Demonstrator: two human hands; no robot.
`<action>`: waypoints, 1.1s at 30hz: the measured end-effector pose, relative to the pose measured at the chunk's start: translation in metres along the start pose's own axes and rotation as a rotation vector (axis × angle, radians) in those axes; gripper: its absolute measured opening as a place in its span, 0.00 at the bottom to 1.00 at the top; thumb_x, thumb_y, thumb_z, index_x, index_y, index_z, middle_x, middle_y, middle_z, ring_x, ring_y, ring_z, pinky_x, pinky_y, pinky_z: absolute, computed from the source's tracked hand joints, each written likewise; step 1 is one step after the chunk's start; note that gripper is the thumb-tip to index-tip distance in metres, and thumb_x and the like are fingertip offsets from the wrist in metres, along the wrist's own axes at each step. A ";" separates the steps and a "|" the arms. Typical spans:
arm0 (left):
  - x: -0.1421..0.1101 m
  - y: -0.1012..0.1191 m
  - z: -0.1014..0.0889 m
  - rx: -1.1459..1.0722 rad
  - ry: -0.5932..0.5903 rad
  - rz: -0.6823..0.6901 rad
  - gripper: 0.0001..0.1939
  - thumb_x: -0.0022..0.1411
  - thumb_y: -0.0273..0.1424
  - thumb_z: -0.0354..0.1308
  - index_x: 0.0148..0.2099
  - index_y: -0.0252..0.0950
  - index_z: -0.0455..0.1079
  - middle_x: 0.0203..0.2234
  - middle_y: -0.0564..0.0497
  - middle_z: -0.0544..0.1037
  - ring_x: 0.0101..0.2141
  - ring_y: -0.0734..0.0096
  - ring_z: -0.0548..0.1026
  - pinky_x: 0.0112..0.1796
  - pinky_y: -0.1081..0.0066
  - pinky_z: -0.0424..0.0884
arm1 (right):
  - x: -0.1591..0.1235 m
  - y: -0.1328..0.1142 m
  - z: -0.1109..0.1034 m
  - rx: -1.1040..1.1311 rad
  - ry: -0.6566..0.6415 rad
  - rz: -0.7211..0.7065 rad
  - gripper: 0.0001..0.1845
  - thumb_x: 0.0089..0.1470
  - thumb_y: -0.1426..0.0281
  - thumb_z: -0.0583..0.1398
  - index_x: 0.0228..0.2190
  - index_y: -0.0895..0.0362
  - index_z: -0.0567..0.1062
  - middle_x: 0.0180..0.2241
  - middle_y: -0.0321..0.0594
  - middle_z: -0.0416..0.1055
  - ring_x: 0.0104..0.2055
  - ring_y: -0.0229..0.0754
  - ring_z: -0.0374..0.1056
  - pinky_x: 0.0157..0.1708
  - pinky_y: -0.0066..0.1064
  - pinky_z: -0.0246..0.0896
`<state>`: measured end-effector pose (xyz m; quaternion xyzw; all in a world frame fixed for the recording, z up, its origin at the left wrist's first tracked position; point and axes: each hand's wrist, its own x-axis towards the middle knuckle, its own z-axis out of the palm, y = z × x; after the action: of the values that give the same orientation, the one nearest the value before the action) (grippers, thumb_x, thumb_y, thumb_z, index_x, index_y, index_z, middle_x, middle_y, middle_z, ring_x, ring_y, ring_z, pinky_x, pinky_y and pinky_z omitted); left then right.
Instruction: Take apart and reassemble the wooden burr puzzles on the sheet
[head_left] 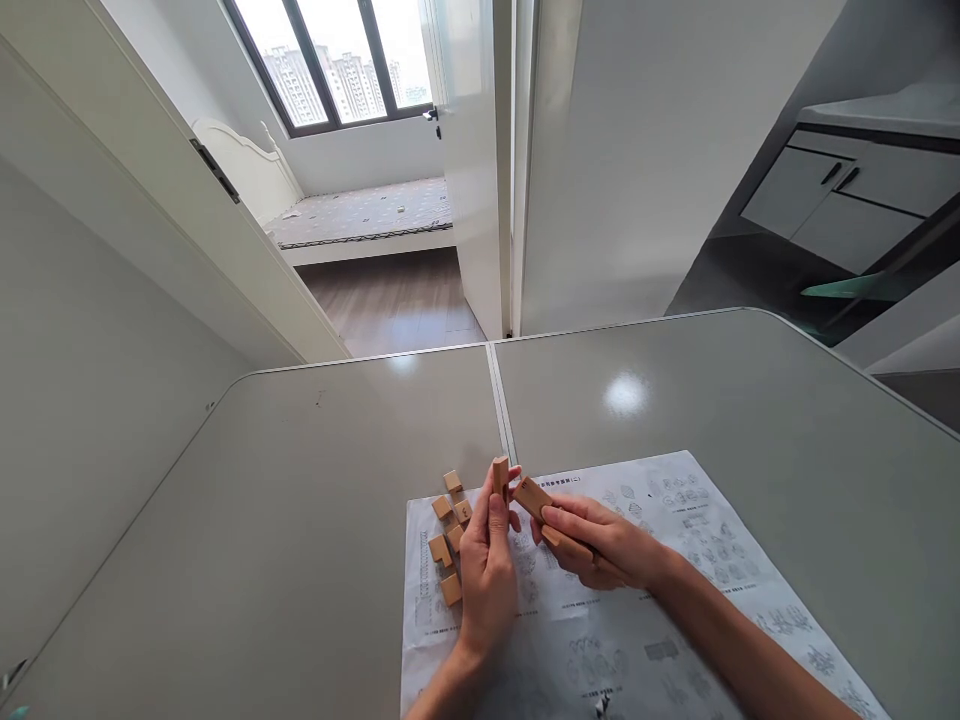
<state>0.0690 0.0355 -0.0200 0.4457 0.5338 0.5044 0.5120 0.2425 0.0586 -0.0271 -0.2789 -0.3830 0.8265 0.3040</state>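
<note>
My left hand (pixel 489 570) is closed on a small wooden block (pixel 500 478), which stands upright between thumb and fingers. Close beside it on the right, my right hand (pixel 600 540) grips a wooden block (pixel 532 495) with a dark mark on its face. A second wooden piece (pixel 566 546) lies in the same hand, under the fingers. The two held blocks are nearly touching; whether they meet I cannot tell. Left of my left hand lie several loose wooden blocks (pixel 441 508), some notched, partly on the printed sheet. My left hand may hide more of them.
A white sheet (pixel 675 580) printed with line drawings lies under my hands on the grey table (pixel 300 520). A seam (pixel 497 390) runs across the tabletop. Past the far edge are an open door (pixel 472 150), a bed (pixel 367 215) and cabinets (pixel 817 190). A small dark object (pixel 602 705) lies at the sheet's near edge.
</note>
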 end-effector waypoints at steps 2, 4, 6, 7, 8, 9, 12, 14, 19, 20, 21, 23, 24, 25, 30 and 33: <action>0.000 0.002 0.000 0.058 0.023 0.030 0.27 0.77 0.49 0.50 0.69 0.44 0.71 0.60 0.45 0.79 0.46 0.66 0.78 0.51 0.66 0.75 | 0.000 -0.001 0.001 -0.043 -0.017 0.005 0.22 0.67 0.49 0.62 0.38 0.56 0.71 0.24 0.27 0.59 0.17 0.28 0.48 0.11 0.20 0.44; -0.002 0.002 0.001 0.068 0.033 0.063 0.26 0.78 0.48 0.49 0.70 0.45 0.69 0.63 0.46 0.77 0.57 0.61 0.76 0.58 0.63 0.73 | -0.001 -0.003 0.003 -0.097 -0.060 0.001 0.22 0.68 0.49 0.60 0.38 0.56 0.70 0.23 0.26 0.58 0.16 0.28 0.46 0.11 0.21 0.44; -0.004 0.001 0.002 0.060 0.025 0.093 0.25 0.78 0.46 0.49 0.71 0.46 0.68 0.65 0.47 0.75 0.65 0.60 0.71 0.65 0.59 0.68 | -0.001 -0.005 0.005 -0.140 -0.094 -0.013 0.21 0.70 0.50 0.58 0.38 0.55 0.70 0.23 0.25 0.58 0.15 0.28 0.44 0.11 0.21 0.43; -0.005 0.001 0.002 0.061 0.019 0.104 0.25 0.79 0.45 0.48 0.71 0.47 0.67 0.66 0.48 0.74 0.67 0.60 0.69 0.67 0.58 0.66 | -0.001 -0.005 0.006 -0.154 -0.100 -0.023 0.20 0.71 0.51 0.57 0.38 0.55 0.70 0.22 0.25 0.58 0.16 0.29 0.44 0.11 0.22 0.43; -0.006 0.000 0.003 0.067 0.014 0.115 0.24 0.79 0.43 0.47 0.71 0.47 0.67 0.67 0.48 0.74 0.68 0.60 0.68 0.68 0.58 0.65 | -0.001 -0.006 0.006 -0.160 -0.100 -0.031 0.20 0.72 0.51 0.57 0.38 0.55 0.70 0.22 0.26 0.58 0.16 0.29 0.45 0.12 0.22 0.43; -0.008 -0.001 0.003 0.080 0.012 0.128 0.24 0.80 0.42 0.47 0.72 0.48 0.66 0.67 0.49 0.73 0.69 0.60 0.67 0.68 0.57 0.65 | -0.001 -0.006 0.007 -0.163 -0.100 -0.037 0.20 0.72 0.51 0.57 0.38 0.55 0.70 0.22 0.26 0.58 0.17 0.30 0.45 0.13 0.22 0.43; -0.010 -0.003 0.002 0.148 0.012 0.203 0.24 0.81 0.38 0.45 0.73 0.49 0.64 0.68 0.48 0.71 0.70 0.61 0.65 0.69 0.58 0.64 | -0.001 -0.004 0.006 -0.159 -0.105 -0.039 0.19 0.73 0.51 0.56 0.40 0.55 0.70 0.23 0.25 0.57 0.18 0.30 0.44 0.13 0.22 0.42; -0.009 -0.005 0.000 0.222 -0.005 0.283 0.24 0.81 0.34 0.45 0.74 0.49 0.61 0.69 0.48 0.69 0.70 0.61 0.65 0.68 0.58 0.65 | -0.002 -0.003 0.005 -0.179 -0.101 -0.028 0.19 0.73 0.51 0.56 0.41 0.55 0.70 0.22 0.25 0.56 0.17 0.30 0.43 0.12 0.22 0.42; -0.002 -0.004 -0.009 0.405 -0.110 0.472 0.29 0.77 0.25 0.46 0.76 0.48 0.58 0.68 0.46 0.69 0.68 0.62 0.67 0.66 0.59 0.68 | -0.004 -0.006 0.007 -0.249 -0.058 0.034 0.21 0.72 0.49 0.55 0.45 0.55 0.70 0.21 0.22 0.53 0.14 0.29 0.42 0.11 0.24 0.40; -0.001 -0.004 -0.011 0.423 -0.120 0.487 0.30 0.76 0.24 0.46 0.76 0.48 0.58 0.68 0.46 0.70 0.68 0.62 0.68 0.66 0.59 0.68 | -0.005 -0.008 0.008 -0.259 -0.052 0.042 0.22 0.72 0.48 0.55 0.45 0.55 0.70 0.21 0.22 0.53 0.14 0.29 0.42 0.11 0.24 0.39; 0.001 -0.003 -0.012 0.435 -0.126 0.494 0.31 0.75 0.23 0.46 0.75 0.47 0.58 0.67 0.46 0.70 0.67 0.62 0.68 0.65 0.60 0.69 | -0.005 -0.009 0.009 -0.274 -0.049 0.043 0.22 0.72 0.48 0.55 0.44 0.55 0.70 0.22 0.23 0.54 0.15 0.29 0.43 0.12 0.25 0.40; 0.003 -0.002 -0.013 0.442 -0.133 0.482 0.32 0.72 0.21 0.46 0.74 0.47 0.61 0.66 0.47 0.71 0.66 0.62 0.70 0.64 0.61 0.70 | -0.005 -0.011 0.012 -0.316 -0.044 0.013 0.23 0.72 0.48 0.54 0.42 0.55 0.70 0.23 0.24 0.55 0.17 0.30 0.45 0.14 0.25 0.41; 0.004 -0.002 -0.014 0.438 -0.140 0.464 0.33 0.71 0.20 0.46 0.74 0.47 0.62 0.66 0.47 0.72 0.65 0.63 0.71 0.63 0.62 0.71 | -0.005 -0.011 0.013 -0.335 -0.045 -0.007 0.23 0.72 0.48 0.54 0.41 0.56 0.70 0.23 0.25 0.55 0.18 0.30 0.46 0.16 0.25 0.42; 0.005 -0.002 -0.015 0.430 -0.150 0.439 0.34 0.70 0.19 0.45 0.73 0.46 0.63 0.66 0.47 0.72 0.64 0.63 0.72 0.62 0.62 0.71 | -0.005 -0.011 0.014 -0.349 -0.045 -0.027 0.23 0.72 0.48 0.54 0.41 0.56 0.71 0.24 0.26 0.56 0.20 0.31 0.46 0.17 0.26 0.43; 0.009 0.003 -0.018 0.378 -0.210 0.326 0.33 0.71 0.22 0.42 0.74 0.43 0.62 0.68 0.47 0.71 0.66 0.61 0.70 0.64 0.59 0.68 | -0.003 -0.008 0.014 -0.392 -0.025 -0.040 0.22 0.73 0.49 0.53 0.40 0.55 0.69 0.26 0.28 0.55 0.23 0.32 0.47 0.20 0.26 0.45; 0.010 0.008 -0.018 0.379 -0.227 0.269 0.29 0.74 0.27 0.40 0.73 0.41 0.65 0.66 0.45 0.73 0.64 0.59 0.71 0.63 0.57 0.68 | -0.004 -0.009 0.014 -0.423 -0.024 -0.031 0.23 0.73 0.48 0.53 0.39 0.55 0.68 0.27 0.29 0.56 0.23 0.33 0.48 0.20 0.26 0.46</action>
<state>0.0496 0.0450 -0.0140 0.6542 0.4937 0.4057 0.4044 0.2374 0.0540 -0.0115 -0.3208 -0.5555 0.7263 0.2469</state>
